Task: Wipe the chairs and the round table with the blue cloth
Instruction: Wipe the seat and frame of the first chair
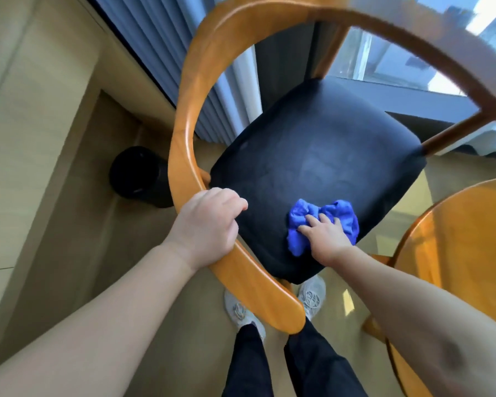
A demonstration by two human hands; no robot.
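Note:
A wooden chair with a curved orange-brown armrest rail point(184, 116) and a black padded seat point(312, 156) fills the middle of the head view. My left hand point(209, 222) grips the near part of the rail. On the seat's near right corner lies the crumpled blue cloth point(341, 216), pressed down under my right hand point(325, 234) with the fingers spread on top. The round wooden table point(464, 253) shows its glossy edge at the right, close to the chair.
A black cylindrical bin point(138, 176) stands on the floor left of the chair. Curtains point(166, 44) and a window point(398, 61) lie behind the chair. My feet in grey shoes point(312, 296) stand under the chair's near edge on the tan floor.

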